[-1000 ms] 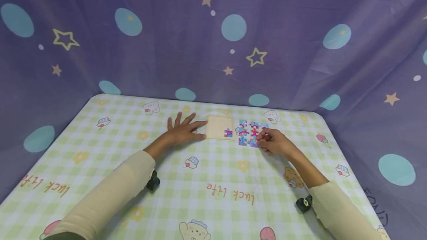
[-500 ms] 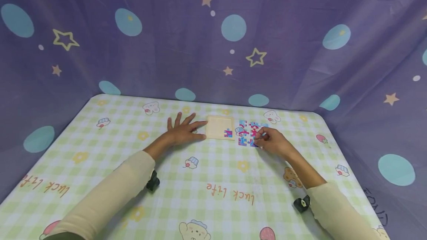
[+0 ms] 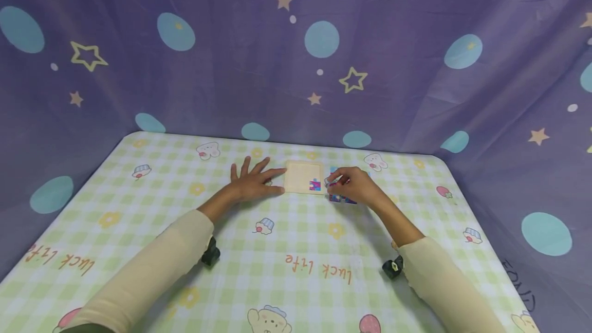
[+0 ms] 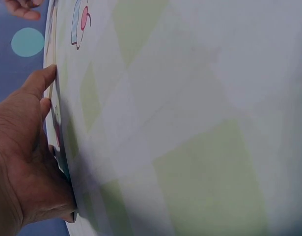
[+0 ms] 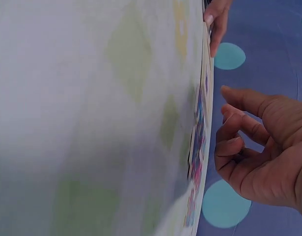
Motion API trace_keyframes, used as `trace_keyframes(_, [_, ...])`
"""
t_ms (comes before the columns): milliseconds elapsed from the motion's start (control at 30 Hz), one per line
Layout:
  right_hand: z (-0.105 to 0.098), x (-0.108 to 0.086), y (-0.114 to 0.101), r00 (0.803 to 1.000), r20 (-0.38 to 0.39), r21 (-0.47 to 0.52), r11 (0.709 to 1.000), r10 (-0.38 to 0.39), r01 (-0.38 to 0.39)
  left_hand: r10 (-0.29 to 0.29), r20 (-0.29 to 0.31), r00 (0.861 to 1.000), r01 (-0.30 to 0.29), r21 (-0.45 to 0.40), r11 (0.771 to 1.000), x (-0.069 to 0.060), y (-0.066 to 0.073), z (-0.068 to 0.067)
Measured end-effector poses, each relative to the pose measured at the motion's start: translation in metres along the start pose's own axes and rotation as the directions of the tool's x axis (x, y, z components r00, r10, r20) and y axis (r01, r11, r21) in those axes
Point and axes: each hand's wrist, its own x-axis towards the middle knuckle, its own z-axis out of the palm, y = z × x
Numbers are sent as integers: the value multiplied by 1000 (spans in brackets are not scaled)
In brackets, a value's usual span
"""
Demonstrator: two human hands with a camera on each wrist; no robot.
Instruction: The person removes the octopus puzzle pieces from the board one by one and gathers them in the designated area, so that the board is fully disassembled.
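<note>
My left hand (image 3: 252,186) lies on the table with fingers spread, its thumb and index finger touching the left edge of a shallow wooden puzzle tray (image 3: 298,176). One purple-and-blue jigsaw piece (image 3: 315,185) sits in the tray's near right corner. Over the loose jigsaw pieces (image 3: 342,199) is my right hand (image 3: 356,184), which hides most of them. In the right wrist view, the thumb and index tips of the right hand (image 5: 263,142) come close together while the other fingers curl. No piece shows clearly between them. The left wrist view shows the left hand (image 4: 28,142) against the tray edge.
A green-and-white checked tablecloth (image 3: 296,240) with cartoon prints covers the table. Behind the table hangs a purple curtain (image 3: 231,66) with stars and blue dots. Each wrist carries a small black camera; one camera (image 3: 393,267) shows by the right sleeve.
My right hand has moved left from the right side of the loose pieces to their left side, near the tray. The left hand and the piece in the tray stay put.
</note>
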Motion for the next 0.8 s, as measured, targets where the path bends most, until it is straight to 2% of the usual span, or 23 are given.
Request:
trace_keyframes(167, [8,12,-9,999,25,9,1000,25,-25,9,6,1000,-9,-6,1000,-3,3,-2])
trace_keyframes(400, [15,24,-15,997,59,-2,999,44,-44,-7,8,1000,7,12,1000,-1,3,0])
trace_keyframes(633, [19,26,-20,992,95,-17,997,82,-81,-7,14,1000,6,6,1000,1,1,1])
trace_keyframes(800, [19,28,-20,994,80,-38,996,78,-75,-6,10,1000,6,4,1000,2,1,0])
